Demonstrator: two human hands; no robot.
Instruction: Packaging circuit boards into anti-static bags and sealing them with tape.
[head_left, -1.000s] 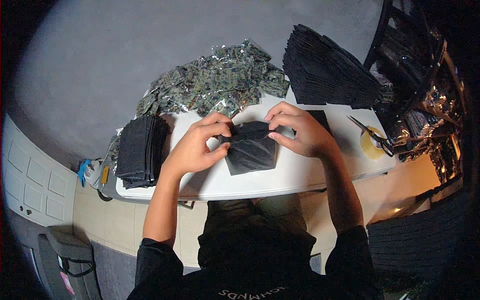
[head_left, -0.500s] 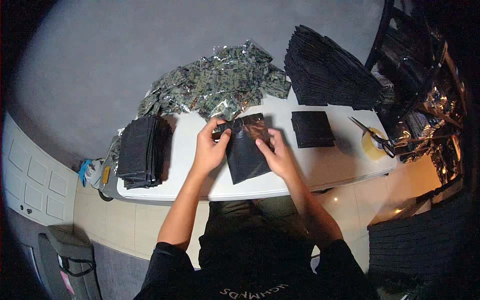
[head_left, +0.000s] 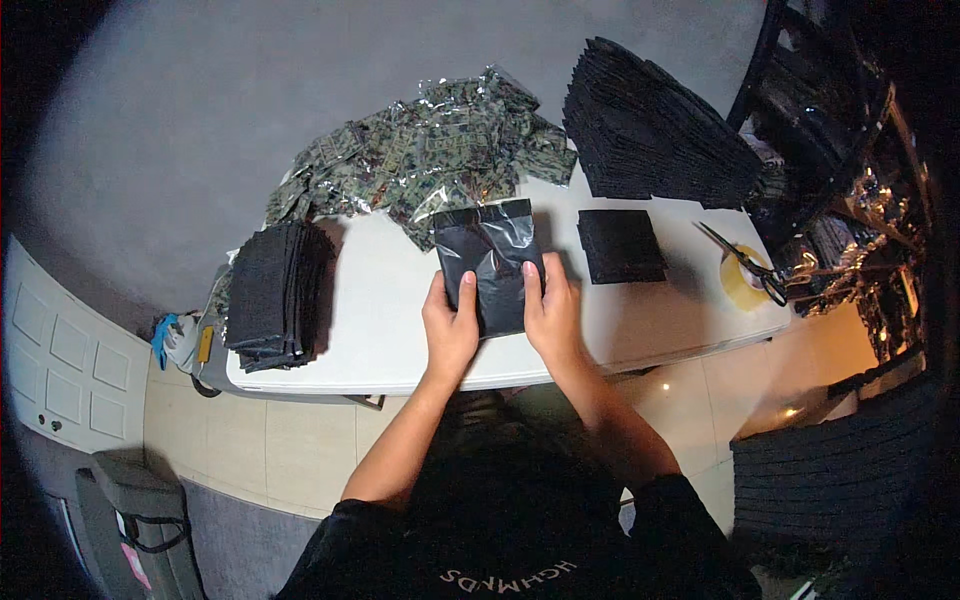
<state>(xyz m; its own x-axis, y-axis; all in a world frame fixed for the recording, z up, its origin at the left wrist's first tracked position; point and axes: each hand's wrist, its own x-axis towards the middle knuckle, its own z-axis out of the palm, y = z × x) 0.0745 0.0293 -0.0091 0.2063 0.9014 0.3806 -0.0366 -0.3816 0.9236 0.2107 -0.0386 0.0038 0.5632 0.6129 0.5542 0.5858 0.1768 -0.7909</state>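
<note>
A flat black packet in shiny clear plastic wrap is held up over the table's front edge, its top end pointing away from me. My left hand grips its left side, thumb on the upper face. On the opposite side my right hand has the same grip, its thumb also on top. The fingers beneath the packet are mostly hidden. Just to the right lies a small stack of folded black cloth pieces. Beyond the packet is a heap of camouflage-patterned items in clear plastic.
A tall black stack stands at the left end of the white table. Long rows of black pieces fill the back right. Scissors rest against a yellowish tape roll near the right edge.
My left hand has moved from the packet's top corner down to its left side, and my right hand has slid lower along the right side. The packet has straightened.
</note>
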